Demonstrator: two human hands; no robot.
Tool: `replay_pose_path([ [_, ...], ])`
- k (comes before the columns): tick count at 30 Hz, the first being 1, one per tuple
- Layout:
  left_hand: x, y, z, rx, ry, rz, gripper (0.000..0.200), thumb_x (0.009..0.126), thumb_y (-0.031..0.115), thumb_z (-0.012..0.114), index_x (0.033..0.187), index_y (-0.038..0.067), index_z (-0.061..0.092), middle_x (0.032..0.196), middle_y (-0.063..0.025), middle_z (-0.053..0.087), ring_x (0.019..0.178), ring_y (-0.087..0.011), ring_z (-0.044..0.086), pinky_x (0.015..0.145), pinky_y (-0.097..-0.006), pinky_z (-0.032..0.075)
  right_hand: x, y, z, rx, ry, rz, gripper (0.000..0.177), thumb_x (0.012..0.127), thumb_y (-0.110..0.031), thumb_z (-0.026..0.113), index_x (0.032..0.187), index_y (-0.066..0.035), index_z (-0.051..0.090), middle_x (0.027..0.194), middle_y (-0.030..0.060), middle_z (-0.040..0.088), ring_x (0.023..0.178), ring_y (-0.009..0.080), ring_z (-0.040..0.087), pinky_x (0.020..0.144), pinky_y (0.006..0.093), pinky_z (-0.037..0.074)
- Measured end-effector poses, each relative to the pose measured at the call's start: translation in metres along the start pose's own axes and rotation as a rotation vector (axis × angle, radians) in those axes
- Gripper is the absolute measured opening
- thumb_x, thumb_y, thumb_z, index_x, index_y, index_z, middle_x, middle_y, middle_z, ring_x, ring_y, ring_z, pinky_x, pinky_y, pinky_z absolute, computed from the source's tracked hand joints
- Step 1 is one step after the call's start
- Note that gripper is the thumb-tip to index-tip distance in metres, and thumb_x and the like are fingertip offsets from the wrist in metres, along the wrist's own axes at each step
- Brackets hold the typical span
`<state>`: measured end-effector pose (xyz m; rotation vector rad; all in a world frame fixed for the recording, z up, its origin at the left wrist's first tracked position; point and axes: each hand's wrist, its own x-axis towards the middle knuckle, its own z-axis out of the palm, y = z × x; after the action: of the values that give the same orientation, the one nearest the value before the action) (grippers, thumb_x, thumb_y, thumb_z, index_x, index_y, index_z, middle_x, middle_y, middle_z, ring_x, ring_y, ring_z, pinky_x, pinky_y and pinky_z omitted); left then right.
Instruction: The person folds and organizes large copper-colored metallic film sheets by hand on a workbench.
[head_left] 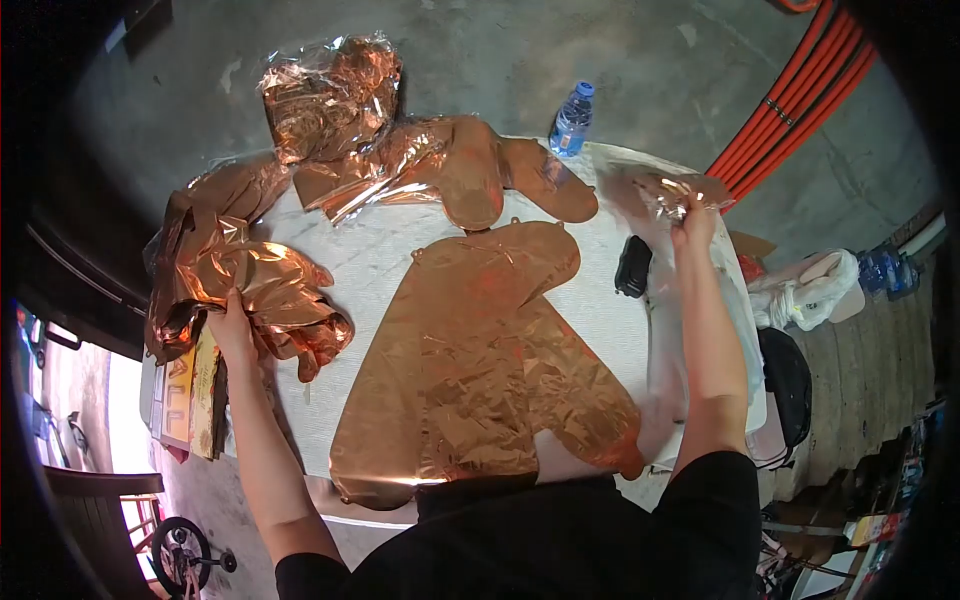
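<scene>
My left hand (230, 322) is closed on a crumpled copper-coloured foil balloon (270, 275) at the table's left side. Out at the right edge, my right hand (695, 228) grips a crinkled clear plastic wrapper (665, 198); its fingertips are partly hidden by the shiny film. A large flat copper foil balloon (450, 350) lies spread between my arms, reaching the table's near edge. Behind it are more flat foil balloon pieces (470, 185). A glossy bundle of foil balloons in clear film (335, 100) sits at the far left edge.
On the white-covered table (610, 270) lies a small black object (633, 266), with a water bottle (572, 120) at the far edge. Yellow boxes (190, 395) are at the left. Orange pipes (790, 105), a white plastic bag (808, 290) and a black bag (785, 385) are beyond the right side.
</scene>
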<state>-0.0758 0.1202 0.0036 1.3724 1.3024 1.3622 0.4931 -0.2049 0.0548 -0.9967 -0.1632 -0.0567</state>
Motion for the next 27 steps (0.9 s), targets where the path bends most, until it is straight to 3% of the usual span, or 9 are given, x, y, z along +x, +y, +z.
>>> replay_pose_path([
  [7, -0.007, 0.007, 0.008, -0.105, 0.011, 0.066, 0.017, 0.088, 0.013, 0.055, 0.093, -0.004, 0.057, 0.078, -0.0043, 0.059, 0.057, -0.0086, 0.051, 0.048, -0.0242, 0.041, -0.034, -0.009, 0.012, 0.068, -0.14, 0.563, 0.024, 0.081, -0.033, 0.066, 0.083, -0.011, 0.058, 0.073, 0.0017, 0.053, 0.063, 0.0146, 0.051, 0.058, 0.0264, 0.045],
  [9, -0.009, 0.011, 0.003, -0.063, -0.058, 0.011, 0.016, 0.088, 0.013, 0.054, 0.089, -0.003, 0.058, 0.072, -0.0034, 0.058, 0.053, -0.0079, 0.05, 0.045, -0.0232, 0.04, -0.027, -0.016, -0.003, -0.134, -0.357, 0.565, 0.023, 0.08, -0.031, 0.067, 0.083, -0.01, 0.058, 0.078, 0.003, 0.056, 0.078, 0.0153, 0.053, 0.073, 0.029, 0.045],
  [12, -0.011, 0.016, 0.003, 0.055, 0.002, 0.028, 0.023, 0.085, 0.012, 0.058, 0.096, -0.007, 0.059, 0.089, -0.0076, 0.063, 0.075, -0.0124, 0.057, 0.066, -0.0267, 0.045, -0.018, -0.012, -0.015, -0.323, -0.29, 0.197, 0.063, 0.076, -0.026, 0.07, 0.125, 0.005, 0.044, 0.128, 0.0179, 0.044, 0.123, 0.0258, 0.036, 0.105, 0.0363, 0.023],
  [14, -0.002, -0.001, 0.003, -0.076, -0.004, 0.028, 0.025, 0.087, 0.011, 0.056, 0.103, -0.009, 0.056, 0.098, -0.0091, 0.062, 0.083, -0.0147, 0.056, 0.074, -0.0281, 0.045, -0.059, -0.03, 0.012, -0.756, -0.166, -0.228, 0.077, 0.076, -0.022, 0.069, 0.137, 0.003, 0.028, 0.142, 0.0213, 0.025, 0.129, 0.0286, 0.03, 0.107, 0.0361, 0.02],
  [17, -0.008, 0.012, 0.004, -0.022, -0.013, -0.008, 0.027, 0.088, 0.011, 0.055, 0.106, -0.009, 0.055, 0.101, -0.0098, 0.061, 0.085, -0.0151, 0.056, 0.075, -0.028, 0.044, -0.108, -0.034, 0.053, -1.041, -0.439, -0.741, 0.072, 0.081, -0.026, 0.064, 0.137, 0.001, 0.029, 0.141, 0.0194, 0.033, 0.133, 0.0264, 0.029, 0.107, 0.0328, 0.021],
  [19, -0.007, 0.008, 0.006, -0.013, 0.022, 0.045, 0.027, 0.086, 0.014, 0.056, 0.093, -0.012, 0.059, 0.087, -0.0117, 0.064, 0.075, -0.0137, 0.056, 0.067, -0.029, 0.046, -0.153, -0.042, 0.102, -0.822, -0.756, -0.482, 0.066, 0.081, -0.023, 0.064, 0.135, -0.002, 0.034, 0.141, 0.0188, 0.034, 0.133, 0.0265, 0.029, 0.106, 0.0331, 0.025],
  [23, -0.012, 0.02, 0.005, 0.003, -0.028, 0.0, 0.028, 0.086, 0.009, 0.054, 0.108, -0.009, 0.055, 0.102, -0.0104, 0.061, 0.088, -0.0153, 0.055, 0.078, -0.028, 0.044, -0.17, 0.03, 0.18, -0.81, -1.209, -0.584, 0.052, 0.083, -0.02, 0.06, 0.128, 0.001, 0.043, 0.135, 0.0188, 0.042, 0.123, 0.0273, 0.043, 0.1, 0.0328, 0.034],
  [25, -0.011, 0.015, 0.004, -0.007, -0.02, 0.035, 0.027, 0.086, 0.009, 0.054, 0.107, -0.008, 0.055, 0.101, -0.0102, 0.061, 0.087, -0.0152, 0.055, 0.078, -0.0279, 0.044, -0.17, 0.074, 0.219, -0.832, -1.181, -0.719, 0.05, 0.082, -0.023, 0.061, 0.123, 0.002, 0.048, 0.129, 0.0207, 0.047, 0.121, 0.0294, 0.045, 0.099, 0.034, 0.036],
  [27, -0.008, 0.008, 0.005, 0.025, -0.008, 0.083, 0.024, 0.086, 0.01, 0.055, 0.102, -0.009, 0.057, 0.096, -0.0096, 0.062, 0.082, -0.0144, 0.056, 0.074, -0.0279, 0.044, -0.177, 0.089, 0.258, -0.936, -1.087, -0.353, 0.05, 0.08, -0.027, 0.063, 0.119, 0.002, 0.051, 0.121, 0.021, 0.052, 0.118, 0.0315, 0.046, 0.097, 0.0352, 0.037],
])
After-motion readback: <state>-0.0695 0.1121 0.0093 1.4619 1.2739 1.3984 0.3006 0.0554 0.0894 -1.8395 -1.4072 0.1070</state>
